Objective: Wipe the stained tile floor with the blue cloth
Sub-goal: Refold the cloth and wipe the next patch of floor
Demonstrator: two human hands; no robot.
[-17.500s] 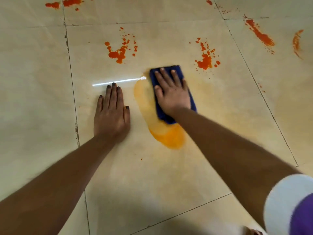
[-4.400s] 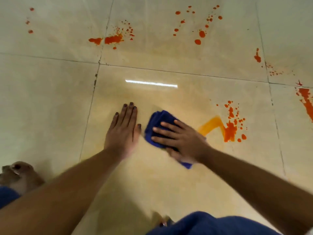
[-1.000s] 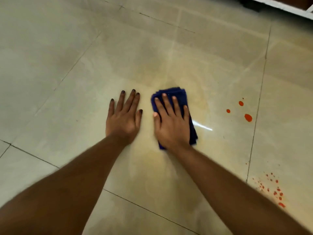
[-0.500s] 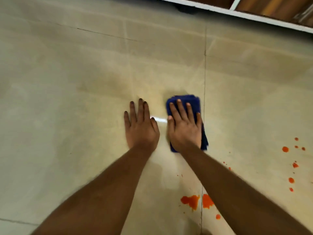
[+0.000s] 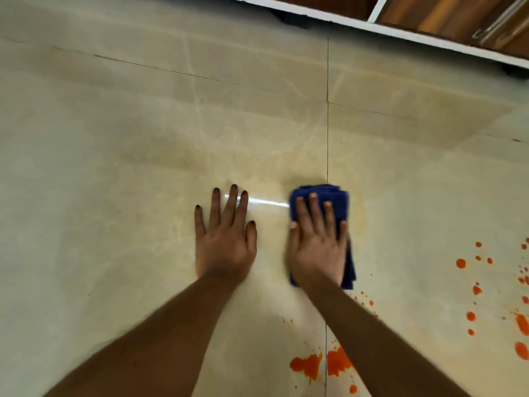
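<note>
The cloth (image 5: 320, 196) is pressed flat under the right hand (image 5: 316, 247); the left hand (image 5: 224, 245) is spread on the floor (image 5: 114, 167). Orange stains (image 5: 317, 365) are seen lower right, nearest the right hand.

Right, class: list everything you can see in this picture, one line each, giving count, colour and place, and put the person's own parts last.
Tile floor: one, beige, fills most of the view.
Blue cloth: one, folded, flat on the floor under the right hand.
Orange stains: many splashes and spots, near and right of the cloth.
Cabinet: one, brown wood with a white base edge, top right.
Left hand: flat on the bare floor, left of the cloth.
Right hand: flat, pressing the cloth.
</note>
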